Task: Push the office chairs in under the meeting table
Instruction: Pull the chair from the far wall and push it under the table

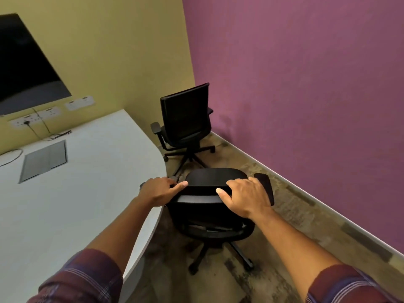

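Near chair: black mesh-backed office chair point(213, 206), upright, just beside the white curved meeting surface point(87, 182) edge.
Far chair: black mesh-backed office chair point(185, 121), upright, near the corner, apart from the surface.

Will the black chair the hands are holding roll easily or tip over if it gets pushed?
The near chair probably rolls easily: its star base has casters. Pushed from the backrest top, where the left hand and right hand grip, it might lean slightly, though the wide base likely steadies it.

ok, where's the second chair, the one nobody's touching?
In the head view the far chair stands in the corner where the yellow wall meets the purple wall, past the table end, beyond the near chair under both hands.
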The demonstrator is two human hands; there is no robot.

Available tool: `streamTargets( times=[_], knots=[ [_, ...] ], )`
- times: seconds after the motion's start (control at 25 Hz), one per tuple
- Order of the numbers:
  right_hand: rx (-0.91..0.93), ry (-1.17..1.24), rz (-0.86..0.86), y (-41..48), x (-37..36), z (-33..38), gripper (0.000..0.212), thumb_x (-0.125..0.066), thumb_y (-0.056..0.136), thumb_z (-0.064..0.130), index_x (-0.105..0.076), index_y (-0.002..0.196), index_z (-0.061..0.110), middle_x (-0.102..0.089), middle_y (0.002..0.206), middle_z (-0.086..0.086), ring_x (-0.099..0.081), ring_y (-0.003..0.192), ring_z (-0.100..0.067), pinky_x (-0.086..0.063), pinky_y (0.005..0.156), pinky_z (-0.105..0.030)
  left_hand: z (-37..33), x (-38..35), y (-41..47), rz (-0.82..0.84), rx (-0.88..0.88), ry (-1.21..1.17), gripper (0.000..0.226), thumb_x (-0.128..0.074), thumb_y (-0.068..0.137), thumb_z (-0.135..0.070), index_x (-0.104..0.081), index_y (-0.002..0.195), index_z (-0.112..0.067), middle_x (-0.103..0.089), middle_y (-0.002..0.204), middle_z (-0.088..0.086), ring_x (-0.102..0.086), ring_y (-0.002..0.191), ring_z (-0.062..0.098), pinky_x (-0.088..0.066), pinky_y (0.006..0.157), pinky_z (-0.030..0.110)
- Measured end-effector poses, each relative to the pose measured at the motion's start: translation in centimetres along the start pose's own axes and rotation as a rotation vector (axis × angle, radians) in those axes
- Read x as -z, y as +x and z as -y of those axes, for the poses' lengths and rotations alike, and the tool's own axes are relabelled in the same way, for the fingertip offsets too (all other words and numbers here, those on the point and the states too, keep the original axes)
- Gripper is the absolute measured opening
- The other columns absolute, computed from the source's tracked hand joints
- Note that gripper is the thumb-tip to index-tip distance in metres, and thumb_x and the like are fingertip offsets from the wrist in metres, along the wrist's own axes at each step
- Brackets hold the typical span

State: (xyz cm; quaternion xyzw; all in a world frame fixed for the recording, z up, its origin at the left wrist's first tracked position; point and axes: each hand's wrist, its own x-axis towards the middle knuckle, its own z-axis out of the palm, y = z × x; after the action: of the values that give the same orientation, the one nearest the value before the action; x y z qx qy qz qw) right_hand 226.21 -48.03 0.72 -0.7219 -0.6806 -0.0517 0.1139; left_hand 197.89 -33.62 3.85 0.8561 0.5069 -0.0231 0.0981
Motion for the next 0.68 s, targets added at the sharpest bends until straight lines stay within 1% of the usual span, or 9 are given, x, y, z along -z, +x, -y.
streamTargets(
  times=[0.04, 0.12, 0.2, 0.28, 0.36, 0.44, 0.52, 0.6, 0.68],
  knots=[
    [0.018, 0.014, -0.007, 0.3, -0.1, -0.6, 0.068, -0.027, 0.101, 0.072, -0.071, 0.094, 0.021, -0.073, 0.083, 0.002, -0.07, 0.082, -0.025, -0.052, 0.093, -0.05, -0.1, 0.1, 0.5, 0.029, 0.018, -0.006, 0.109, -0.006, 0.075, -0.108, -0.074, 0.083, -0.023, -0.072, 0.079, 0.002, -0.067, 0.076, 0.021, -0.058, 0.076, 0.042],
    [0.056, 0.024, -0.015, 1.2, -0.5, -2.4, 0.067, -0.027, 0.1, 0.073, -0.071, 0.096, 0.022, -0.073, 0.084, 0.004, -0.07, 0.082, -0.024, -0.052, 0.088, -0.047, -0.3, 0.3, 1.6, 0.103, 0.06, -0.016, 0.116, -0.005, 0.069, -0.11, -0.074, 0.079, -0.018, -0.071, 0.079, 0.005, -0.066, 0.075, 0.02, -0.055, 0.071, 0.04],
    [0.086, 0.041, -0.006, 2.7, -0.8, -4.6, 0.07, -0.025, 0.099, 0.074, -0.073, 0.104, 0.022, -0.075, 0.091, 0.004, -0.071, 0.088, -0.022, -0.053, 0.09, -0.046, -0.8, 0.2, 2.5, 0.17, 0.096, -0.03, 0.123, 0.0, 0.063, -0.112, -0.076, 0.084, -0.017, -0.072, 0.083, 0.005, -0.067, 0.077, 0.019, -0.047, 0.069, 0.034],
    [0.12, 0.047, 0.008, 4.5, -1.1, -6.8, 0.072, -0.025, 0.098, 0.075, -0.074, 0.108, 0.023, -0.078, 0.097, 0.004, -0.073, 0.092, -0.02, -0.054, 0.092, -0.045, -1.3, -0.7, 3.2, 0.189, 0.122, -0.062, 0.127, 0.003, 0.063, -0.111, -0.078, 0.087, -0.016, -0.073, 0.083, 0.003, -0.068, 0.077, 0.016, -0.043, 0.067, 0.029],
    [0.18, 0.06, 0.017, 6.8, -1.6, -8.8, 0.073, -0.025, 0.098, 0.075, -0.075, 0.114, 0.024, -0.079, 0.102, 0.005, -0.073, 0.096, -0.019, -0.054, 0.092, -0.043, -1.9, -1.7, 3.7, 0.137, 0.156, -0.091, 0.123, 0.003, 0.065, -0.111, -0.08, 0.092, -0.025, -0.074, 0.083, -0.004, -0.068, 0.076, 0.011, -0.046, 0.068, 0.026],
    [0.246, 0.082, 0.035, 8.9, -1.7, -10.5, 0.074, -0.026, 0.098, 0.074, -0.075, 0.123, 0.025, -0.079, 0.109, 0.007, -0.073, 0.103, -0.018, -0.052, 0.096, -0.042, -2.7, -2.6, 3.9, 0.088, 0.184, -0.097, 0.119, 0.002, 0.066, -0.111, -0.081, 0.103, -0.035, -0.075, 0.087, -0.013, -0.068, 0.079, 0.008, -0.055, 0.074, 0.03],
    [0.303, 0.09, 0.076, 11.1, -1.6, -12.1, 0.075, -0.026, 0.098, 0.074, -0.072, 0.132, 0.026, -0.079, 0.117, 0.008, -0.072, 0.11, -0.018, -0.051, 0.1, -0.042, -4.0, -2.8, 4.0, 0.058, 0.202, -0.096, 0.115, -0.001, 0.069, -0.11, -0.079, 0.117, -0.04, -0.078, 0.101, -0.014, -0.07, 0.089, 0.008, -0.06, 0.083, 0.036],
    [0.353, 0.09, 0.122, 13.5, -1.5, -13.5, 0.076, -0.025, 0.097, 0.075, -0.07, 0.137, 0.028, -0.077, 0.124, 0.009, -0.07, 0.116, -0.016, -0.049, 0.104, -0.04, -5.4, -2.9, 4.4, 0.012, 0.217, -0.089, 0.113, -0.003, 0.072, -0.109, -0.075, 0.127, -0.042, -0.078, 0.118, -0.015, -0.071, 0.102, 0.011, -0.06, 0.089, 0.039],
    [0.397, 0.084, 0.154, 15.9, -1.5, -14.8, 0.076, -0.025, 0.096, 0.074, -0.069, 0.138, 0.029, -0.076, 0.128, 0.01, -0.069, 0.119, -0.015, -0.049, 0.105, -0.04, -6.9, -2.9, 4.9, -0.026, 0.241, -0.062, 0.108, -0.005, 0.075, -0.107, -0.072, 0.131, -0.043, -0.077, 0.121, -0.015, -0.071, 0.106, 0.013, -0.058, 0.088, 0.037]
  ],
)
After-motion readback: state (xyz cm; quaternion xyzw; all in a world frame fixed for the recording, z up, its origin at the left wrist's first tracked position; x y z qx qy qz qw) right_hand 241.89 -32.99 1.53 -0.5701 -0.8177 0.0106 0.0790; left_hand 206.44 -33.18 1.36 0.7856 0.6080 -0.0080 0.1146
